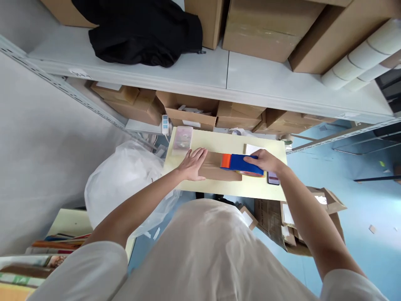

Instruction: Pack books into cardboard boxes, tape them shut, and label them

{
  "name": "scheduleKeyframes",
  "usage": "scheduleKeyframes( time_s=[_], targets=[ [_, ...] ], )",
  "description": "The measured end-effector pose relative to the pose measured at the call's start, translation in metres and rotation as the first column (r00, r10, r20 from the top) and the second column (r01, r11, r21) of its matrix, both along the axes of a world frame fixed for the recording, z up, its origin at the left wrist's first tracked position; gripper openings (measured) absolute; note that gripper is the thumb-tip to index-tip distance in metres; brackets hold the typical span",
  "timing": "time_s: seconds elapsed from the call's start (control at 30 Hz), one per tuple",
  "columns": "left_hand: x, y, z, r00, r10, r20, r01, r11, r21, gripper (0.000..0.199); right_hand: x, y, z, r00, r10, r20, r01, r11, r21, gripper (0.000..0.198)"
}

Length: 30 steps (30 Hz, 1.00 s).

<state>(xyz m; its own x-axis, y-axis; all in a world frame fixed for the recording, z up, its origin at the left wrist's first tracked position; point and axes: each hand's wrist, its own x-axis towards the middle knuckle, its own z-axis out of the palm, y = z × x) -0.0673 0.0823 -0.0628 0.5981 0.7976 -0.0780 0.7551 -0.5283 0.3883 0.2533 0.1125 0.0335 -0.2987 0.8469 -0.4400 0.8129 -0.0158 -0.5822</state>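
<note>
A flat brown cardboard box point(216, 172) lies on the pale yellow table point(219, 190). My left hand point(194, 164) rests on its left end, palm down with the fingers stretched out. In my right hand point(263, 161) is a blue and orange tape dispenser point(239, 162), gripped from its right side. Its orange end sits over the right part of the box. Part of a tape roll shows under the blue body. A phone point(273, 178) lies just below my right hand, and a white paper pad point(253, 149) is partly hidden behind it.
A pinkish clear case point(183, 139) lies at the table's back left. Shelves point(175, 79) with cardboard boxes rise behind the table. A white plastic bag point(119, 184) bulges at the left. Right of my legs, a large carton point(269, 217) holds cardboard pieces.
</note>
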Motion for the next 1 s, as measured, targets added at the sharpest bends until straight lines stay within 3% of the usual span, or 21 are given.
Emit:
scheduleKeyframes(
  time_s=[0.13, 0.23, 0.43, 0.57, 0.7, 0.8, 1.0],
  targets=[
    [0.003, 0.0, 0.004, 0.998, 0.003, -0.059, 0.0, 0.999, 0.039, 0.118, 0.073, -0.003, -0.017, 0.998, -0.064, 0.02, 0.065, 0.993, -0.101, 0.052],
    [0.004, 0.0, 0.009, 0.993, 0.004, -0.114, 0.001, 0.999, 0.043, 0.117, 0.104, -0.004, -0.042, 0.995, -0.094, 0.015, 0.095, 0.992, -0.083, 0.048],
    [0.018, -0.004, 0.021, 0.964, 0.057, -0.259, -0.059, 0.998, 0.001, 0.124, 0.103, 0.0, -0.087, 0.995, -0.063, -0.079, 0.06, 0.998, -0.036, 0.042],
    [0.068, -0.006, 0.022, 0.98, 0.046, -0.191, -0.057, 0.997, -0.053, 0.131, 0.103, 0.001, -0.106, 0.975, -0.076, -0.21, 0.064, 0.996, -0.065, 0.041],
    [0.13, -0.005, 0.018, 1.0, -0.008, -0.026, 0.005, 0.995, -0.105, 0.124, 0.103, -0.002, -0.12, 0.946, -0.093, -0.312, 0.051, 0.989, -0.14, 0.043],
    [0.158, -0.003, 0.017, 0.998, -0.06, 0.035, 0.065, 0.984, -0.166, 0.113, 0.101, -0.004, -0.13, 0.925, -0.085, -0.37, 0.034, 0.989, -0.142, 0.044],
    [0.168, -0.001, 0.019, 0.998, -0.043, -0.044, 0.032, 0.973, -0.228, 0.103, 0.106, -0.013, -0.145, 0.893, -0.08, -0.443, 0.005, 0.986, -0.166, 0.046]
  ],
)
